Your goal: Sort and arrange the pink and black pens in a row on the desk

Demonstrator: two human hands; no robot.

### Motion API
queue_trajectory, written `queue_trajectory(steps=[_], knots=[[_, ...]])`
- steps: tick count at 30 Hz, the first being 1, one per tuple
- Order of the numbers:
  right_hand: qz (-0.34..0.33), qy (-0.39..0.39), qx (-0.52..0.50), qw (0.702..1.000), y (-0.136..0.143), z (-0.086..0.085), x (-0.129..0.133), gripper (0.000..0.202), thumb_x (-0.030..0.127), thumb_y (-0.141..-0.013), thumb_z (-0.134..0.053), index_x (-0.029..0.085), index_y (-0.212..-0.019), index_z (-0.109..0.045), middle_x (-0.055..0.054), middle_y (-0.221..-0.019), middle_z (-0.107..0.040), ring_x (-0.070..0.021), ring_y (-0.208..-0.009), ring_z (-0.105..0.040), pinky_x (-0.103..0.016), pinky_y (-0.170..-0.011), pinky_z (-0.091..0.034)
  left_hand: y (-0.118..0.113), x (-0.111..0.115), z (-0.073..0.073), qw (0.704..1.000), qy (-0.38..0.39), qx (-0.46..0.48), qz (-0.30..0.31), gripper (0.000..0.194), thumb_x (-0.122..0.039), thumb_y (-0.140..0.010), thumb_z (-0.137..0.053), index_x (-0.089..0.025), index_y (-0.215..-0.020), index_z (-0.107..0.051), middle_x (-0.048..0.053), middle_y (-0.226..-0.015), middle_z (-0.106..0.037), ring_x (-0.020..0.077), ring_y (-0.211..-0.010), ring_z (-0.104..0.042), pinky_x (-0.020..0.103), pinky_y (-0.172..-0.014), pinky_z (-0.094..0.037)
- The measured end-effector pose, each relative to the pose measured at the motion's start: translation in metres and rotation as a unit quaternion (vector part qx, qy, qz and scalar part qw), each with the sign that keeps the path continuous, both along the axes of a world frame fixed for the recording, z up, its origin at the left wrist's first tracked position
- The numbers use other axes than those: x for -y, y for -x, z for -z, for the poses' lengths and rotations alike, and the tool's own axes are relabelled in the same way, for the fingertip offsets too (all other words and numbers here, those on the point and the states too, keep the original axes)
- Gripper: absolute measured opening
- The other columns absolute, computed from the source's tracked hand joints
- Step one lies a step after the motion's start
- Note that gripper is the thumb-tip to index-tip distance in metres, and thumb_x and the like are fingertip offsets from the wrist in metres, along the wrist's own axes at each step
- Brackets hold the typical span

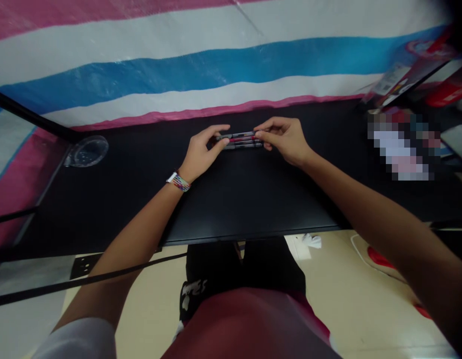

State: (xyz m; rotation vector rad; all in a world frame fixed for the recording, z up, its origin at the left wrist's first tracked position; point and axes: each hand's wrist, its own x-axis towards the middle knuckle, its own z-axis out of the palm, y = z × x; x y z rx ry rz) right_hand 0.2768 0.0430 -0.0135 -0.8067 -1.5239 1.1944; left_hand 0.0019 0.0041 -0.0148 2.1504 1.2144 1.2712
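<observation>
A small bundle of several pens (239,140), with clear and dark barrels and one with red on it, lies sideways at or just above the black tabletop (249,199). My left hand (201,152) grips its left end, thumb in front and fingers behind, the index finger stretched out above. At the right end, my right hand (286,140) pinches the pens between thumb and fingers. Their tips and ends are partly hidden by my fingers. A multicoloured woven watch band (179,182) is on my left wrist.
A round clear plastic lid or dish (89,151) sits at the far left. Blurred items, including a red object (449,92) and a clear container (389,82), crowd the right end. Behind the table hangs a striped sheet (216,65). A thin black bar (148,267) crosses at lower left.
</observation>
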Motion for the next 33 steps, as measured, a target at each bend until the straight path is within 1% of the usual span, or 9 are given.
queue_trajectory(steps=[3,6,12,15,18,24,26,30,33], knots=[[0.003,0.007,-0.010,1.000,-0.001,0.003,-0.004,0.033,0.044,-0.076,-0.103,0.021,-0.092,-0.085,0.001,-0.066,-0.069,-0.0104,-0.051,-0.053,-0.027,-0.046,-0.046,-0.001,0.000,0.000,1.000,0.007,0.030,-0.002,0.029,-0.050,-0.107,-0.073,-0.022,-0.109,-0.081,0.005,-0.100,-0.082,0.0201,-0.090,-0.076,0.033,-0.088,-0.058],[-0.004,0.013,-0.022,1.000,-0.002,0.005,-0.007,0.035,0.044,-0.073,-0.105,0.022,-0.093,-0.086,0.002,-0.065,-0.067,-0.0112,-0.052,-0.054,-0.028,-0.048,-0.049,-0.001,-0.001,-0.001,0.999,0.034,0.024,-0.007,0.045,-0.049,-0.115,-0.058,-0.021,-0.087,-0.078,0.004,-0.082,-0.078,0.0181,-0.080,-0.075,0.033,-0.086,-0.058],[-0.010,0.050,-0.051,0.997,-0.005,0.009,-0.009,0.034,0.038,-0.072,-0.106,0.022,-0.096,-0.087,0.001,-0.071,-0.070,-0.0116,-0.056,-0.058,-0.030,-0.054,-0.055,-0.002,-0.001,0.000,0.998,0.032,0.052,-0.020,0.024,-0.046,-0.101,-0.082,-0.023,-0.104,-0.079,0.000,-0.084,-0.078,0.0171,-0.077,-0.073,0.030,-0.078,-0.057],[-0.015,0.079,-0.046,0.996,-0.005,0.008,-0.009,0.034,0.035,-0.073,-0.105,0.023,-0.099,-0.087,0.001,-0.074,-0.071,-0.0124,-0.059,-0.060,-0.031,-0.057,-0.058,-0.001,0.000,-0.003,0.998,0.033,0.037,-0.025,0.045,-0.051,-0.112,-0.065,-0.021,-0.080,-0.074,0.001,-0.075,-0.077,0.0160,-0.072,-0.073,0.030,-0.078,-0.056],[-0.019,0.088,-0.044,0.995,-0.005,0.005,-0.006,0.033,0.033,-0.073,-0.104,0.022,-0.099,-0.087,0.001,-0.070,-0.068,-0.0123,-0.059,-0.060,-0.030,-0.056,-0.057,-0.001,0.001,-0.004,0.999,0.031,0.027,-0.036,0.053,-0.051,-0.114,-0.061,-0.021,-0.072,-0.072,0.001,-0.068,-0.075,0.0145,-0.067,-0.070,0.029,-0.074,-0.054],[-0.032,0.134,-0.060,0.989,-0.004,-0.002,-0.001,0.030,0.043,-0.082,-0.098,0.022,-0.099,-0.087,-0.003,-0.079,-0.074,-0.0120,-0.058,-0.060,-0.027,-0.049,-0.053,0.000,-0.001,0.000,0.997,0.004,0.064,-0.049,0.015,-0.037,-0.102,-0.080,-0.023,-0.097,-0.081,0.000,-0.083,-0.080,0.0163,-0.075,-0.072,0.030,-0.076,-0.055],[-0.027,0.132,-0.066,0.989,-0.003,-0.002,-0.001,0.033,0.046,-0.082,-0.098,0.021,-0.099,-0.086,-0.003,-0.080,-0.075,-0.0124,-0.058,-0.062,-0.028,-0.050,-0.055,0.001,-0.001,0.000,0.997,0.001,0.066,-0.046,0.016,-0.039,-0.101,-0.081,-0.023,-0.097,-0.080,0.001,-0.086,-0.081,0.0171,-0.079,-0.074,0.031,-0.078,-0.056],[-0.019,0.108,-0.069,0.992,-0.002,0.000,-0.001,0.037,0.044,-0.078,-0.102,0.022,-0.103,-0.085,-0.005,-0.086,-0.081,-0.0144,-0.061,-0.066,-0.031,-0.056,-0.062,0.002,0.000,-0.002,0.997,0.045,0.041,-0.039,0.049,-0.049,-0.114,-0.061,-0.022,-0.076,-0.074,0.001,-0.065,-0.072,0.0159,-0.067,-0.071,0.031,-0.077,-0.057],[-0.009,0.100,-0.065,0.993,-0.002,0.002,-0.002,0.034,0.045,-0.079,-0.101,0.022,-0.098,-0.084,-0.006,-0.088,-0.081,-0.0147,-0.062,-0.068,-0.033,-0.060,-0.065,0.003,-0.003,0.000,0.995,0.051,0.082,-0.029,0.025,-0.047,-0.106,-0.074,-0.024,-0.101,-0.080,0.000,-0.072,-0.074,0.0174,-0.072,-0.073,0.033,-0.078,-0.058]])
